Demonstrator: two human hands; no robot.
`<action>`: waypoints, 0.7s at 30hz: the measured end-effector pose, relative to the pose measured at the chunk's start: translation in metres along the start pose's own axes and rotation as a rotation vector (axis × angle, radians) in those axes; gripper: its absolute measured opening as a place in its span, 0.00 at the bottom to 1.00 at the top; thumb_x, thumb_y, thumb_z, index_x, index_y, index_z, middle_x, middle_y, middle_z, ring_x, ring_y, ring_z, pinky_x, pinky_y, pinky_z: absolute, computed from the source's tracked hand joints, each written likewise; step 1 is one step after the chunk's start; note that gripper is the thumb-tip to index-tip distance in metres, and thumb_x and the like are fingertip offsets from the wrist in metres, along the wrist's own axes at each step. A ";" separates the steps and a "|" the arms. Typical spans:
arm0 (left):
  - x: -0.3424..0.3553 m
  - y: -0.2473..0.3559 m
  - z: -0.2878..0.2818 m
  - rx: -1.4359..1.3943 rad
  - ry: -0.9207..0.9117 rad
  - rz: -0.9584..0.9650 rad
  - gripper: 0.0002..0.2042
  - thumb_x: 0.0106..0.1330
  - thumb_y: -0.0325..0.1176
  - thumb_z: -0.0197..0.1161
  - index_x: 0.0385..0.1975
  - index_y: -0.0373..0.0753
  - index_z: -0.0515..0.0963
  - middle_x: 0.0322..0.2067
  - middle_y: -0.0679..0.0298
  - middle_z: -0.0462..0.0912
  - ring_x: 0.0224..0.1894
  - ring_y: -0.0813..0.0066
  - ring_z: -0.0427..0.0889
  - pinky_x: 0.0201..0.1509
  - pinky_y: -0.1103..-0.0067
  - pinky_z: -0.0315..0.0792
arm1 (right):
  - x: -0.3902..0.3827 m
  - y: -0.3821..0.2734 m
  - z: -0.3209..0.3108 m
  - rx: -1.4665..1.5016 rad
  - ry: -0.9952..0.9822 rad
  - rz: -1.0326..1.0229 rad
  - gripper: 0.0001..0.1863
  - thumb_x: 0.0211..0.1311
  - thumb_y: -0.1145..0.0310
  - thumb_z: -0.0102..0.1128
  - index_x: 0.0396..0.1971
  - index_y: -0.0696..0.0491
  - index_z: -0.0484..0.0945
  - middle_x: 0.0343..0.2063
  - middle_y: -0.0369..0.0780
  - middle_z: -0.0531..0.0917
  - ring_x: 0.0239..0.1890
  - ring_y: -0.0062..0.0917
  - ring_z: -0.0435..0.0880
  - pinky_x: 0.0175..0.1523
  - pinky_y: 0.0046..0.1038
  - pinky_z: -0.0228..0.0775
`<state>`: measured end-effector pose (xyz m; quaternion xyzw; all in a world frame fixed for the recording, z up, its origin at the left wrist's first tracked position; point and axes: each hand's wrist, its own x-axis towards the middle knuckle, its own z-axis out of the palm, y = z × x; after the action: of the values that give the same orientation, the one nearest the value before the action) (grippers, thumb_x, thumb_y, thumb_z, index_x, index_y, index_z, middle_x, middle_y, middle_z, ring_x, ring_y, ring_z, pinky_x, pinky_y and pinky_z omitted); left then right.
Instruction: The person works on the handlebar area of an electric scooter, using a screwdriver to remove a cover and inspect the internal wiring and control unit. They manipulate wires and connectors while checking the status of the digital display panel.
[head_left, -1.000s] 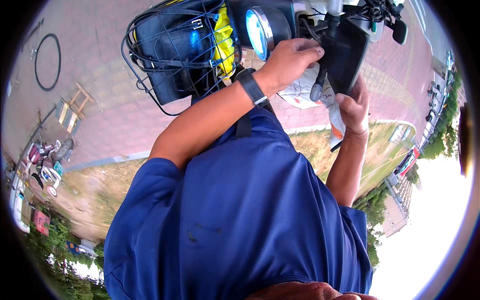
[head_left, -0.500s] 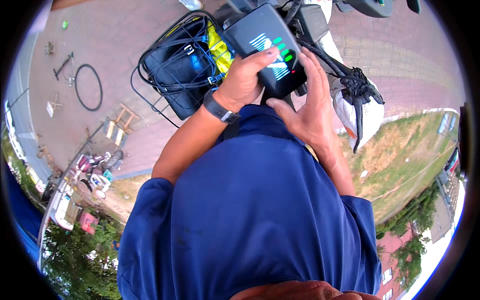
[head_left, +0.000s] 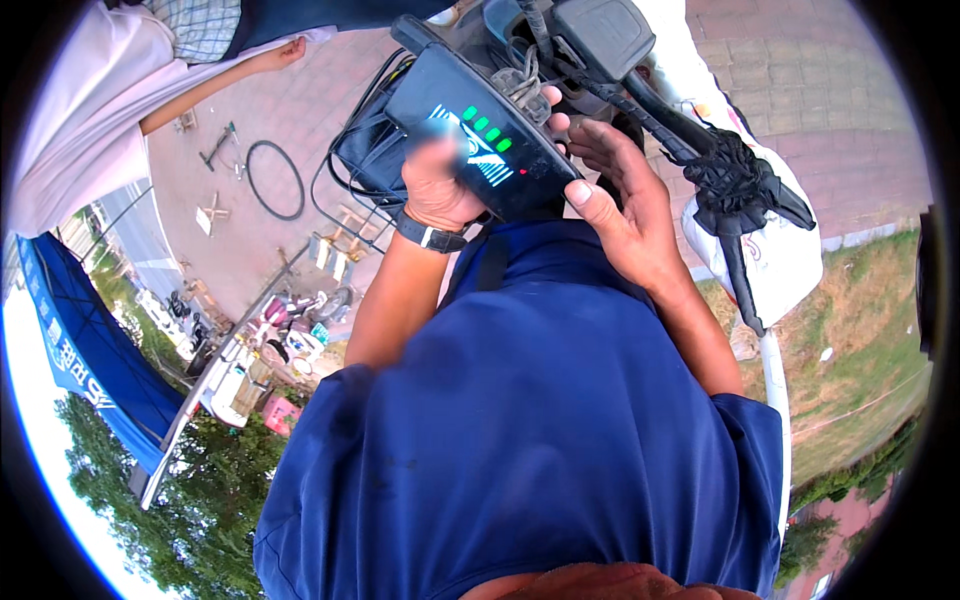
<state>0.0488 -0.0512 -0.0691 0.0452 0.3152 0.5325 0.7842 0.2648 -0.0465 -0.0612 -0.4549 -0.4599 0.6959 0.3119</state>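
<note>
A black display unit (head_left: 515,175) with lit green bars, a small red light and white-blue graphics faces up in front of me, tilted. My left hand (head_left: 436,185) grips it, thumb on its face, some fingertips showing past its far side. My right hand (head_left: 630,215) is at its right edge, thumb touching or very near it, fingers loosely bent and apart. Cables and a connector (head_left: 520,90) lie just behind the unit. The black bag in a wire basket (head_left: 365,140) is partly hidden by the unit. A black cord-wrapped bar (head_left: 725,180) crosses a white bag (head_left: 775,260) at the right.
Another person's arm (head_left: 215,90) reaches in at top left. A loose tyre (head_left: 275,178), wooden stool pieces (head_left: 335,260) and parked scooters (head_left: 290,330) are on the paving. A blue canopy (head_left: 100,350) stands left, grass (head_left: 850,340) right.
The display unit has turned face up and moved left over the basket in my left hand. My right hand has shifted up beside it. Another person has appeared at top left.
</note>
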 end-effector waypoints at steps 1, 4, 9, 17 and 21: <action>0.002 -0.002 -0.004 -0.079 -0.070 0.032 0.36 0.59 0.44 0.70 0.65 0.31 0.69 0.67 0.35 0.66 0.66 0.36 0.73 0.67 0.50 0.73 | 0.002 0.003 -0.001 0.036 -0.013 0.006 0.36 0.67 0.58 0.69 0.66 0.65 0.67 0.57 0.53 0.79 0.63 0.39 0.78 0.69 0.39 0.67; 0.002 0.000 -0.006 -0.048 -0.041 0.017 0.38 0.59 0.45 0.70 0.66 0.29 0.68 0.67 0.35 0.67 0.66 0.36 0.73 0.68 0.49 0.73 | 0.007 0.007 0.001 0.167 -0.019 0.044 0.30 0.72 0.62 0.63 0.65 0.65 0.67 0.57 0.51 0.79 0.61 0.35 0.79 0.67 0.36 0.69; 0.000 0.005 -0.009 0.039 0.019 -0.047 0.49 0.54 0.48 0.74 0.71 0.27 0.60 0.68 0.32 0.64 0.68 0.36 0.70 0.73 0.53 0.66 | 0.023 0.003 0.007 0.311 0.001 0.077 0.21 0.76 0.69 0.55 0.62 0.64 0.71 0.56 0.46 0.81 0.56 0.27 0.81 0.64 0.28 0.71; -0.016 0.007 -0.033 -0.002 0.192 -0.037 0.35 0.63 0.43 0.71 0.66 0.30 0.69 0.63 0.47 0.77 0.66 0.48 0.75 0.73 0.54 0.66 | 0.041 0.002 0.017 0.247 0.110 0.233 0.15 0.72 0.70 0.58 0.52 0.61 0.83 0.43 0.38 0.87 0.48 0.19 0.83 0.58 0.23 0.73; -0.019 0.010 -0.038 -0.001 0.186 -0.041 0.33 0.63 0.42 0.71 0.65 0.32 0.71 0.62 0.50 0.78 0.65 0.52 0.77 0.73 0.55 0.66 | 0.044 0.007 0.020 0.152 0.100 0.132 0.13 0.70 0.72 0.60 0.49 0.61 0.84 0.44 0.38 0.86 0.48 0.20 0.83 0.57 0.23 0.72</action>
<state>0.0156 -0.0731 -0.0866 -0.0110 0.3873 0.5185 0.7622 0.2292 -0.0185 -0.0794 -0.4935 -0.3586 0.7242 0.3217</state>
